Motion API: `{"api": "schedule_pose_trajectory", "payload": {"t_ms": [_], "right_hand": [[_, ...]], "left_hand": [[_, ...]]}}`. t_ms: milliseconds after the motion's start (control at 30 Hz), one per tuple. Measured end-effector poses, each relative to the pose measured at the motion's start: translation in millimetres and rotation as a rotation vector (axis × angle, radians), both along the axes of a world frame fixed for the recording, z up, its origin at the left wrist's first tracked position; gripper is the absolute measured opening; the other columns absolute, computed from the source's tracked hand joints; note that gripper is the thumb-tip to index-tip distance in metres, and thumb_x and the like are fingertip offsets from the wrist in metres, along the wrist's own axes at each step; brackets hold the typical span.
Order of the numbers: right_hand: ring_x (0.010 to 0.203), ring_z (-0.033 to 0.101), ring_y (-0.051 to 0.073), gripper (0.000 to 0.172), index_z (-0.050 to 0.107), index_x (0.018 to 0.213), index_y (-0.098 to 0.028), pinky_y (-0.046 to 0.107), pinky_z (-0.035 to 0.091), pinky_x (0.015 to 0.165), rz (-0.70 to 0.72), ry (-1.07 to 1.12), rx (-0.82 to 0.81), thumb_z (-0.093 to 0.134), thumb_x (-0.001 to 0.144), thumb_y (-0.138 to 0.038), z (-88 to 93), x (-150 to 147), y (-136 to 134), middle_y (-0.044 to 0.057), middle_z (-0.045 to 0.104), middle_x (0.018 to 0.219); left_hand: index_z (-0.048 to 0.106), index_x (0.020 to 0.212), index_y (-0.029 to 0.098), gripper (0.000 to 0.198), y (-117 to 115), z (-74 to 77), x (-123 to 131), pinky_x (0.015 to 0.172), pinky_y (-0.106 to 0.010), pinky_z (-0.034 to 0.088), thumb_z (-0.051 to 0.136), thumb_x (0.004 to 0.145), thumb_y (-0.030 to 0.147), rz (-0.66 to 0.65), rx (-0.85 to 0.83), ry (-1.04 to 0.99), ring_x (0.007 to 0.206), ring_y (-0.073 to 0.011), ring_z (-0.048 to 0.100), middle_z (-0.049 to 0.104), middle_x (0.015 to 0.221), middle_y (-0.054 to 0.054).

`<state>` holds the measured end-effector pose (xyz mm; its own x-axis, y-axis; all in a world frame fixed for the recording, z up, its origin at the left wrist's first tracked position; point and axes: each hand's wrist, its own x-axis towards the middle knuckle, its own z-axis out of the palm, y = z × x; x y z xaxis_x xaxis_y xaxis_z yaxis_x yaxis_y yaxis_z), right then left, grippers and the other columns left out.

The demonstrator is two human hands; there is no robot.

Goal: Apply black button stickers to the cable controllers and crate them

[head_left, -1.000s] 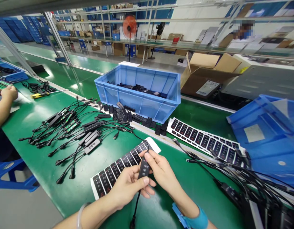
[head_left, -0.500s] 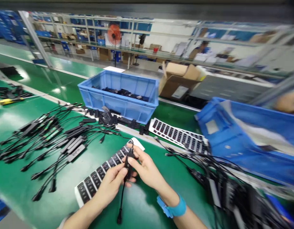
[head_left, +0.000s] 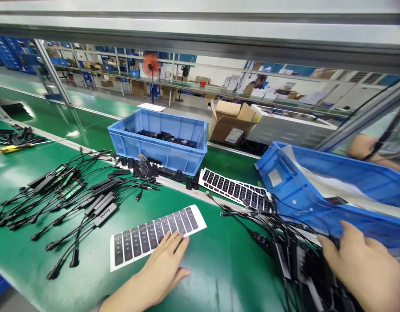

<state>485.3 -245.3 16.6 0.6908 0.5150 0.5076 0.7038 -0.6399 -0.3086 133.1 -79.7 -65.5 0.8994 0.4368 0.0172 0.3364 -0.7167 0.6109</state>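
Note:
My left hand point(head_left: 162, 266) lies flat on the green table, fingers stretched out, fingertips on the lower edge of a white sticker sheet point(head_left: 156, 236) with several black labels. My right hand point(head_left: 365, 266) rests palm down on a heap of black cabled controllers point(head_left: 294, 251) at the right, beside a tilted blue bin point(head_left: 336, 199). Its fingertips are hidden in the cables, so what they grip cannot be made out.
A blue crate point(head_left: 161, 145) of black parts stands beyond, loose black housings point(head_left: 148, 167) in front of it. A second sticker sheet point(head_left: 234, 190) lies to its right. More cabled controllers point(head_left: 70, 195) spread at the left. A cardboard box point(head_left: 232, 123) sits behind; another person's arm point(head_left: 365, 149) shows far right.
Both hands held one black controller before. It has left my hands; my right hand moved right onto the cable heap, my left dropped flat by the sticker sheet. View shifted right.

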Motion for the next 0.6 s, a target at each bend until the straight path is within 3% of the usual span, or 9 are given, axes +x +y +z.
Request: {"api": "schedule_pose_trajectory", "payload": {"t_ms": [67, 100, 200, 300, 433, 533, 600], "right_hand": [[0.073, 0.061, 0.04, 0.043, 0.065, 0.106, -0.021, 0.052, 0.039, 0.061, 0.055, -0.078, -0.094, 0.044, 0.08, -0.049, -12.7, -13, 20, 0.021, 0.059, 0.077], [0.078, 0.062, 0.038, 0.042, 0.065, 0.106, -0.02, 0.051, 0.043, 0.065, 0.153, -0.045, -0.111, 0.043, 0.082, -0.046, -19.3, -26, 36, 0.021, 0.062, 0.083], [0.075, 0.065, 0.027, 0.032, 0.067, 0.099, -0.022, 0.041, 0.052, 0.066, 0.588, 0.331, -0.084, 0.046, 0.084, -0.04, -43.0, -74, 93, 0.013, 0.069, 0.094], [0.078, 0.065, 0.024, 0.025, 0.07, 0.096, -0.021, 0.039, 0.053, 0.071, 0.799, 0.511, -0.119, 0.05, 0.085, -0.033, -69.1, -114, 136, 0.009, 0.068, 0.094], [0.081, 0.064, 0.026, 0.021, 0.069, 0.08, -0.02, 0.042, 0.051, 0.078, 0.85, 0.526, -0.091, 0.054, 0.083, -0.034, -87.4, -130, 151, 0.009, 0.065, 0.083], [0.074, 0.062, 0.026, 0.028, 0.065, 0.07, -0.021, 0.041, 0.052, 0.069, 0.849, 0.612, -0.018, 0.057, 0.08, -0.046, -84.3, -115, 143, 0.009, 0.064, 0.076], [0.072, 0.062, 0.025, 0.031, 0.065, 0.072, -0.022, 0.038, 0.052, 0.064, 0.751, 0.723, 0.115, 0.062, 0.075, -0.053, -76.8, -100, 137, 0.007, 0.066, 0.077]], "left_hand": [[0.042, 0.143, 0.019, 0.063, 0, 4.0, 1, 0.115, -0.052, 0.03, 0.064, 0.085, 0.025, -0.02, -0.031, 0.004, 0.135, -0.0344, 0.04, 0.048, 0.144, -0.018], [0.044, 0.142, 0.018, 0.061, -1, 5.0, 1, 0.115, -0.052, 0.03, 0.064, 0.084, 0.023, -0.029, -0.041, 0.003, 0.135, -0.0345, 0.041, 0.049, 0.143, -0.018], [0.048, 0.138, 0.017, 0.058, -1, 6.4, 1, 0.115, -0.052, 0.029, 0.063, 0.082, 0.018, -0.041, -0.049, 0.006, 0.135, -0.0352, 0.041, 0.05, 0.142, -0.019], [0.048, 0.138, 0.016, 0.059, 0, 8.8, 2, 0.114, -0.053, 0.029, 0.063, 0.081, 0.015, -0.047, -0.039, 0.036, 0.134, -0.0352, 0.042, 0.049, 0.143, -0.02], [0.047, 0.137, 0.012, 0.06, -1, 9.9, 2, 0.114, -0.051, 0.03, 0.066, 0.08, 0.016, -0.058, -0.041, 0.047, 0.132, -0.0359, 0.045, 0.052, 0.14, -0.022], [0.047, 0.137, 0.01, 0.065, -4, 7.5, 1, 0.113, -0.049, 0.032, 0.072, 0.079, 0.023, -0.056, 0.005, 0.004, 0.129, -0.0364, 0.049, 0.055, 0.135, -0.023], [0.047, 0.135, 0.01, 0.066, -3, 9.0, 0, 0.113, -0.046, 0.034, 0.074, 0.078, 0.028, -0.075, 0.058, -0.025, 0.127, -0.0357, 0.05, 0.055, 0.135, -0.022]]}}
